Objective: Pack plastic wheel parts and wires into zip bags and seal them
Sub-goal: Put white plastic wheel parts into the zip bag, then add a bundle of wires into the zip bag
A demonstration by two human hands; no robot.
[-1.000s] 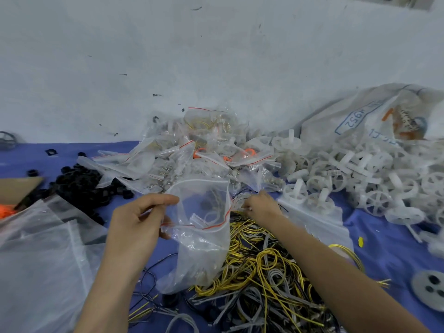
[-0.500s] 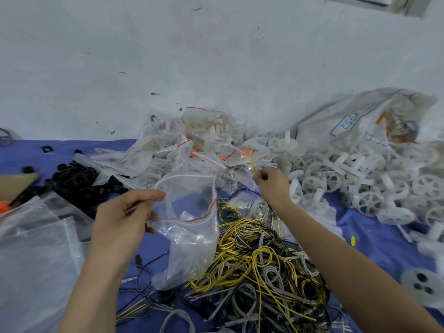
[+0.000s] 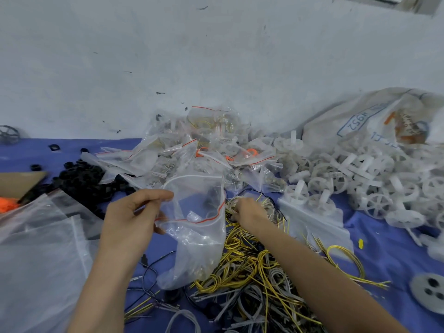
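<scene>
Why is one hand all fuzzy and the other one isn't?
Head view: the right hand at the wires is smeared, likely motion blur; the left hand pinching the zip bag looks sharper. Head view, right edge: the white wheels are soft too. Head view overall: light is even, no hard shadows.

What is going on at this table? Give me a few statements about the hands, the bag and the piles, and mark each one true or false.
1. The left hand holds a clear zip bag at its mouth. True.
2. That zip bag is sealed. False: its red-lined mouth gapes open.
3. White plastic wheels are heaped at the right, in front of a large sack. True.
4. The right hand rests on the white plastic wheels. False: it is at the tangle of wires, beside the bag's mouth.
5. The black parts lie right of the wheels. False: they lie far left, beyond the left hand.
</scene>
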